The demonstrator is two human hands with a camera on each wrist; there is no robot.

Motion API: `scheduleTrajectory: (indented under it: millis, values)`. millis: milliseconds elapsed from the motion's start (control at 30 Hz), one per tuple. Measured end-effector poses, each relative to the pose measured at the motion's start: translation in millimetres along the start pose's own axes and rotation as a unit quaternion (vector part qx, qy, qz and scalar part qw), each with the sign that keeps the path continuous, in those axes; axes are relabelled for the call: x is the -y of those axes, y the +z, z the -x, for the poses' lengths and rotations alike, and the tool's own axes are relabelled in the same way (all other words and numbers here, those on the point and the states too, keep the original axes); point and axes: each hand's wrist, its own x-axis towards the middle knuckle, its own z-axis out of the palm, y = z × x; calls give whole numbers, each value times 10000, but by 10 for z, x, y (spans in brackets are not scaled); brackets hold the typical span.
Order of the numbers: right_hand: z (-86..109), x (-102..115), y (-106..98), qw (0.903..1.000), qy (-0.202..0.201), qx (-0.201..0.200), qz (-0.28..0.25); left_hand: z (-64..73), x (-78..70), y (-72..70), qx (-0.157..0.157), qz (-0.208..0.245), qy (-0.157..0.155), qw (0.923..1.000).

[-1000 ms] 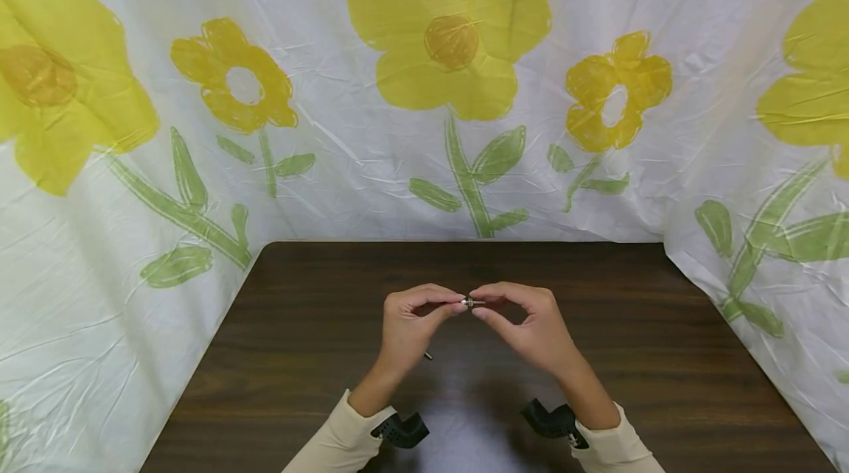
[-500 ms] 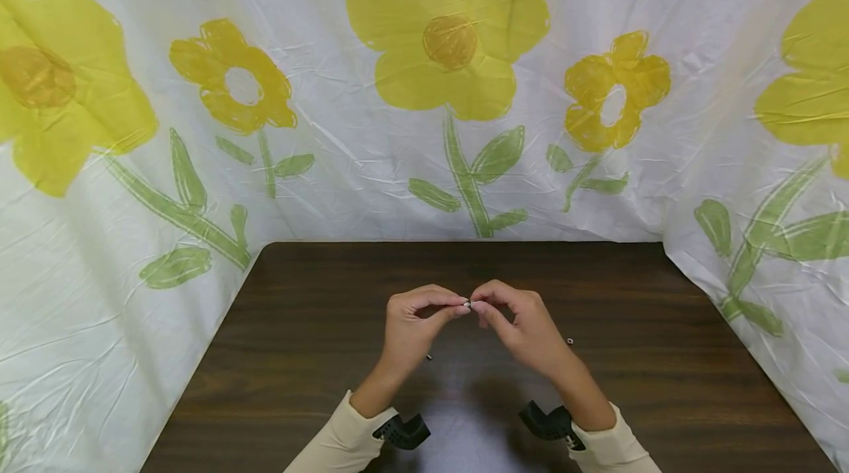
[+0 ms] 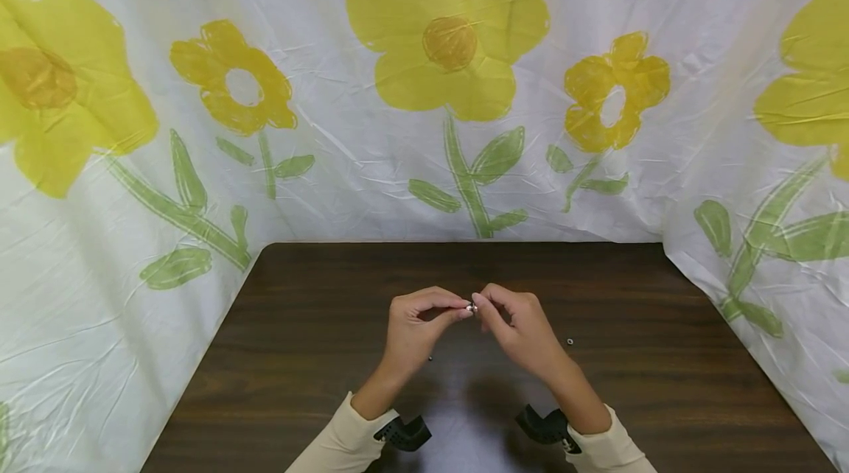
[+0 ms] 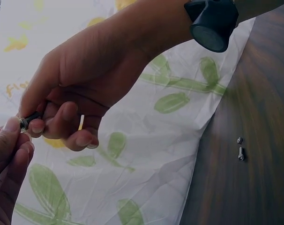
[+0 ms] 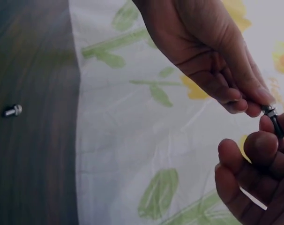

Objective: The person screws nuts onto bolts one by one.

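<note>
Between both hands, in front of my chest, is a small metal bolt (image 3: 472,307) with a shiny end and a dark shank (image 5: 276,124). My left hand (image 3: 414,326) pinches the shiny end with thumb and fingertips. From the other side, my right hand (image 3: 524,329) pinches the bolt's shank between thumb and index finger, its other fingers curled loosely in the left wrist view. The fingertips cover much of the bolt, and a nut-like ring (image 5: 272,112) shows on it in the right wrist view.
On the dark wooden table (image 3: 318,311), a small nut (image 3: 570,341) lies right of my right hand. The left wrist view shows a small bolt (image 4: 241,153) beside a nut (image 4: 240,140). Another bolt (image 5: 13,110) lies on the table in the right wrist view. A flowered white curtain (image 3: 332,186) surrounds the table.
My right fingers, held spread around the bolt's shank a second ago, have closed on it and rolled. The nut on the right has come into sight. My left hand has shifted slightly right.
</note>
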Motion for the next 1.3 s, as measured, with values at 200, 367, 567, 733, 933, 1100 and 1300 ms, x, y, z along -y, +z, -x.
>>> scheduleTrajectory:
  millis: [200,367,567,733,933,1100,1300]
  values:
    - [-6,0,-58,9996,178,-37,-222,-8,2,-48,-193,-205,-29,9996]
    - [-5,-18,-100,9995,5,72,-316,-19,-4,-69,-208,-242,-35,9995]
    - [-6,-20,-89,9996,-104,1,-265,-41,-81,-51,-160,-307,-128,9993]
    - [-10,-8,-72,9994,-154,-122,-270,-41,-46,-74,120,-242,-140,9995]
    - [-6,-9,-51,9989,-328,-142,-292,-41,-23,-76,319,-132,-63,9994]
    - [-5,-2,-49,9989,-354,-187,-253,-37,-22,-61,225,-263,-201,9992]
    - [6,3,-41,9993,-222,-185,-230,-11,-17,-37,178,-342,-712,9967]
